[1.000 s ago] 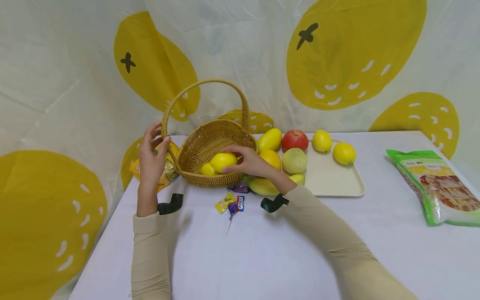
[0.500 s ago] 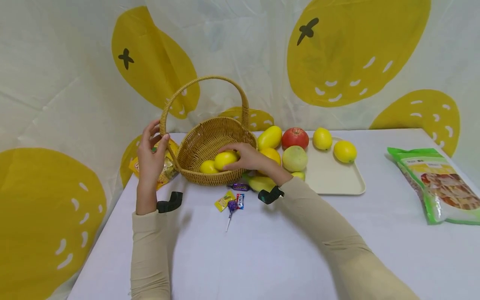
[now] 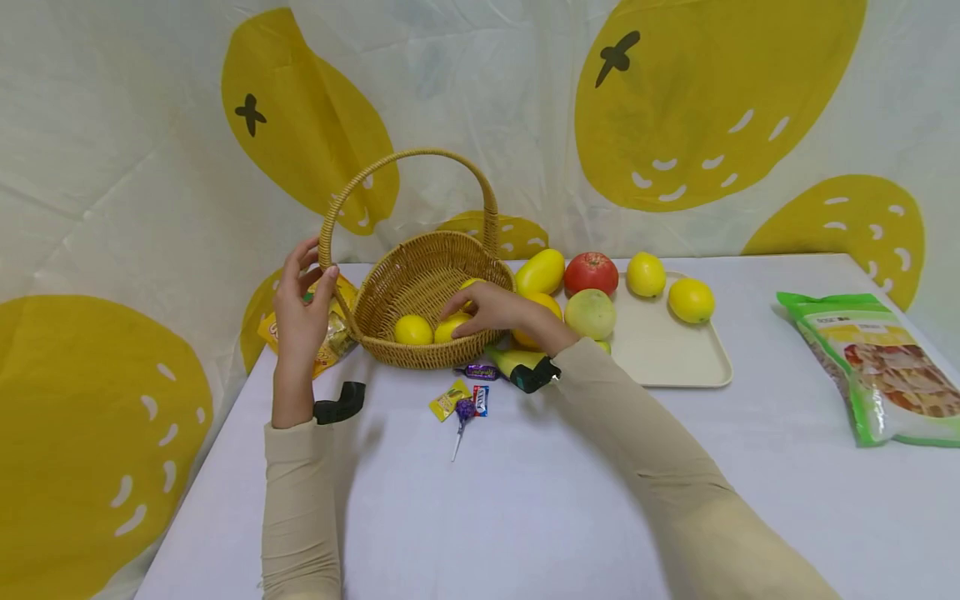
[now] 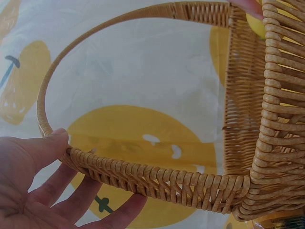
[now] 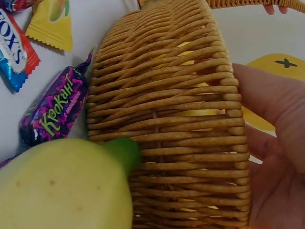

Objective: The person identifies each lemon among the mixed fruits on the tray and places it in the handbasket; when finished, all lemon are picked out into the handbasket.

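My left hand (image 3: 302, 304) holds the side of the wicker basket's (image 3: 408, 357) handle (image 4: 157, 181), thumb in front and fingers behind, as the left wrist view shows. The basket tilts toward me. My right hand (image 3: 491, 307) reaches over its near right rim, thumb and fingers around a lemon (image 3: 447, 328) low inside. A second lemon (image 3: 413, 330) lies to the left of it, and another yellow fruit (image 3: 472, 282) shows partly behind the hand. In the right wrist view the basket wall hides the fingertips of my right hand (image 5: 276, 119).
Right of the basket sit a yellow mango (image 3: 541, 272), a pomegranate (image 3: 591, 273), a pale green round fruit (image 3: 590, 314), an orange and a banana (image 5: 66, 186). Two lemons lie on a beige tray (image 3: 667, 367). Wrapped candies (image 3: 448, 400), a lollipop (image 3: 465, 410) and snack bags (image 3: 892, 367) are around.
My right hand has lowered the lemon deeper into the basket and moved slightly down. A yellow fruit behind the hand has come into sight. The left hand stays on the handle.
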`<state>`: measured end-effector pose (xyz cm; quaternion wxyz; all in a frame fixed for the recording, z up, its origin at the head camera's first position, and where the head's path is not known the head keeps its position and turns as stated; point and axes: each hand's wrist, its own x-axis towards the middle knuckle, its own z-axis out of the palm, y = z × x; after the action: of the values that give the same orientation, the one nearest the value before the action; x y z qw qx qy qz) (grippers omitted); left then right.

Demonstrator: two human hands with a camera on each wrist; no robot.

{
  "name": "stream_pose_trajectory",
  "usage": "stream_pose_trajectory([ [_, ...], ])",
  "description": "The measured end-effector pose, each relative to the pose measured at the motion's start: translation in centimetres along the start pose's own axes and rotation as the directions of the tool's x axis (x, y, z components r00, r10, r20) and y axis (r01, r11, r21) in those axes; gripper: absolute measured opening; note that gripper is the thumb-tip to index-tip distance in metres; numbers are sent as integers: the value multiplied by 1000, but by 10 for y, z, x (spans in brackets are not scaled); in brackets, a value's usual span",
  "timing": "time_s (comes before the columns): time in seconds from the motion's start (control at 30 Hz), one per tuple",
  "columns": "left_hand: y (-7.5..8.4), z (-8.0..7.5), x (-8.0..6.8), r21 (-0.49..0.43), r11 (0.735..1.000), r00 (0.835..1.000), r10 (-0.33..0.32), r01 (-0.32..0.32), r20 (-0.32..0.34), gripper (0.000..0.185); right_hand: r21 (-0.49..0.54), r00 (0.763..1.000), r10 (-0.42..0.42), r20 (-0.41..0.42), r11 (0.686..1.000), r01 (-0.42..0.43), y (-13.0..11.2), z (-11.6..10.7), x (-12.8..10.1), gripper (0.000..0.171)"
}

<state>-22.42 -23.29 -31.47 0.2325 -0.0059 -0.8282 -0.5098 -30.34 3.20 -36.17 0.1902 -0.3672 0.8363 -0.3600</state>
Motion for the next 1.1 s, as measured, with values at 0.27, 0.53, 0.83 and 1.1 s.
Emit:
stream_pose_trajectory([
  [0.27, -1, 2, -1, -13, 1000, 1000, 9, -9, 7, 48, -32, 998, 45, -36, 998, -46, 2, 4, -2, 28],
  [0.53, -2, 3, -2, -21, 1000, 1000, 9, -9, 11, 48, 55, 992, -14, -124, 998, 21, 4, 10, -17, 22],
  [0.83, 0, 4, -2, -10, 1000, 1000, -3, 3, 17, 48, 15, 956, -194, -220, 979, 202, 7, 14, -47, 18],
  [1.1, -3, 0, 0, 3, 1000, 1000, 9, -9, 6, 47, -26, 905, -292, -308, 954, 299, 7, 13, -81, 21],
])
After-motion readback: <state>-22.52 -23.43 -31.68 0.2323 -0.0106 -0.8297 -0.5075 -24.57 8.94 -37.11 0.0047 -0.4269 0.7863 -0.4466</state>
